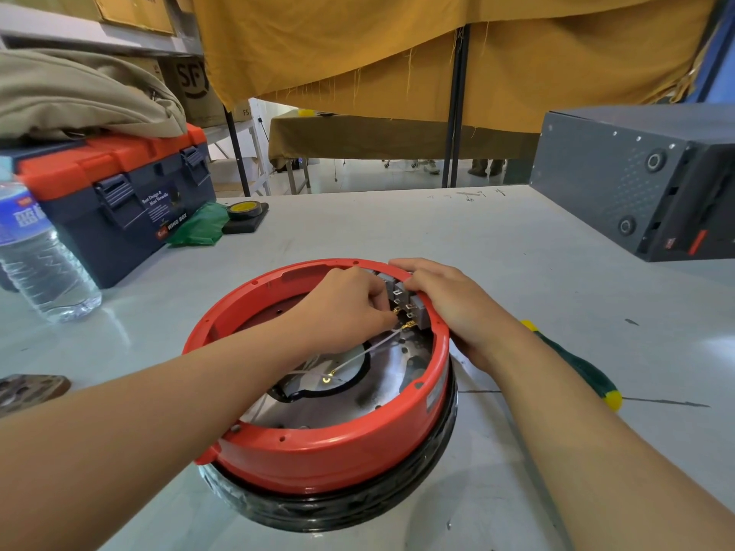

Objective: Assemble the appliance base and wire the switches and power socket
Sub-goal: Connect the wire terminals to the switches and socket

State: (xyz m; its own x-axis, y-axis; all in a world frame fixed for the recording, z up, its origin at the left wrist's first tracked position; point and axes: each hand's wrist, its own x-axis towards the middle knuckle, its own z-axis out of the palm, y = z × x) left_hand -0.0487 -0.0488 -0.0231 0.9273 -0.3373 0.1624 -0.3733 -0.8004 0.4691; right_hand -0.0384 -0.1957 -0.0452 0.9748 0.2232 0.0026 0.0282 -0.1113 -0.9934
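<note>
The red appliance base (pixel 318 451) sits upside down on the pale tabletop (pixel 497 240), its open ring facing up and a black band (pixel 338 507) around its lower edge against the tabletop. Inside the base lies a shiny metal plate (pixel 393 371) with a dark-edged round opening. At the far-right part of the base's rim sits a cluster of grey switch blocks (pixel 399 294) with small brass terminals. The left hand (pixel 350 304) reaches over the base's near-left rim into the ring, its fingers (pixel 376 298) curled together and pinching a white wire (pixel 358 353) close to its brass connector (pixel 409 326), right at the switch blocks. The wire runs from there back toward the middle of the base, ending at a small brass ring terminal (pixel 328 379) over the opening. The right hand (pixel 449 304) rests on the outside of the base's far-right rim, its fingers curled over the rim and clamped on the switch blocks. Just right of the base, partly under the right forearm, lies a green-and-yellow screwdriver (pixel 576 363). Far left of the base stand a blue-and-orange toolbox (pixel 119 200) and a clear water bottle (pixel 39 252); beyond the base, beside the toolbox, lies a roll of tape (pixel 243 210). Far right of the base sits a dark grey metal case (pixel 620 180).
</note>
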